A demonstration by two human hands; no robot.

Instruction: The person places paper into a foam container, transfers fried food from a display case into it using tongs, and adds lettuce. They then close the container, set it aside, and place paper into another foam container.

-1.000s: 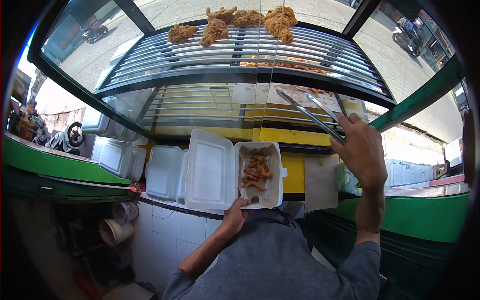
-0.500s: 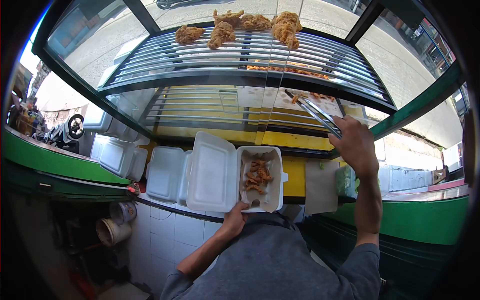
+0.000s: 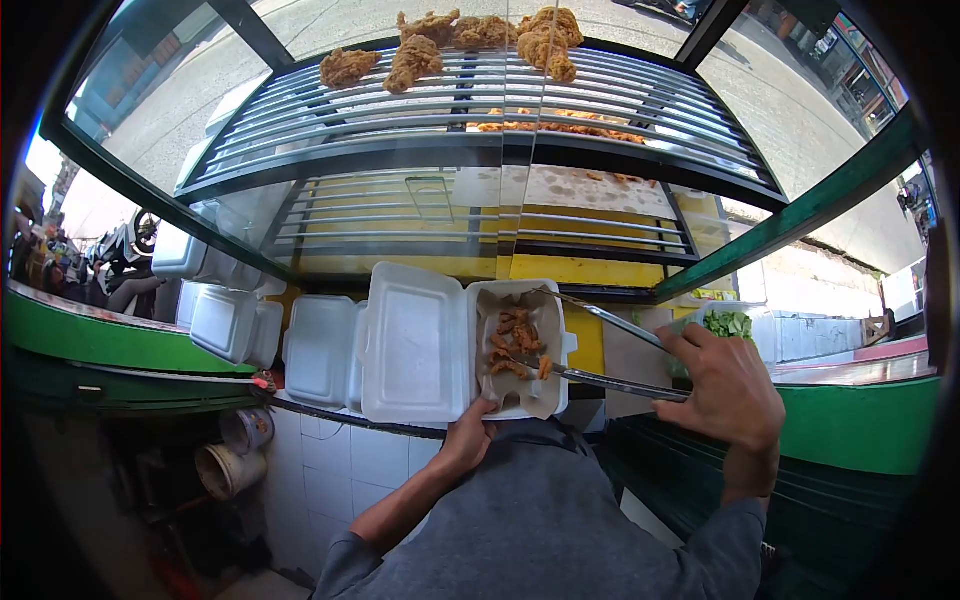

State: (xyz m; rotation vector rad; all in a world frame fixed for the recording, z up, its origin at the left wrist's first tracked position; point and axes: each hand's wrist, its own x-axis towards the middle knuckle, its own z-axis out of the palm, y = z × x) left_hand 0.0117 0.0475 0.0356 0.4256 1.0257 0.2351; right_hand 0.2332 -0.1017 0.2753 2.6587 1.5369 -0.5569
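My left hand [image 3: 467, 430] grips the near edge of an open white foam box [image 3: 420, 345], its lid flat to the left. A paper-lined tray half holds several small fried pieces [image 3: 515, 345]. My right hand [image 3: 725, 385] holds metal tongs [image 3: 590, 345] spread over the box's right side, the lower tip by a fried piece at the tray's edge. Above, fried chicken [image 3: 470, 40] lies on the top rack of a glass display case [image 3: 500, 130].
Stacks of closed foam boxes [image 3: 235, 320] sit to the left on the counter. A container of green vegetables [image 3: 728, 322] stands beyond my right hand. A green counter edge [image 3: 860, 420] runs at both sides. Buckets [image 3: 228, 465] sit below left.
My right hand pulled the tongs out of the display case's lower shelf and brought them down to the foam box, over the fried pieces. My left hand kept its hold.
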